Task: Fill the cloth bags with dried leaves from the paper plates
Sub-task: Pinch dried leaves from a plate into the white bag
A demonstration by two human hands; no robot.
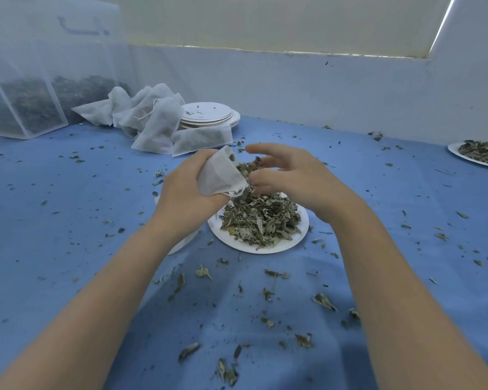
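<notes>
Left hand (186,190) grip clenched round cloth bag (220,174), mouth facing right hand (288,178). Right grip pinching dried leaves (247,167) at bag mouth, directly above paper plate (300,235). Risk: narrow, floppy opening, leaves spill past onto tabletop (68,220).

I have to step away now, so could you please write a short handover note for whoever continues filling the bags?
Left hand grips an open cloth bag above the near plate.
Right hand pushes leaves into the bag's mouth, fingers loosely curled.
Done: a filled bag lies by the pile of bags; emptied plates stacked behind.
Left: leaf heap on the near plate, far-right plate still loaded, scattered leaves on the blue cloth.
</notes>
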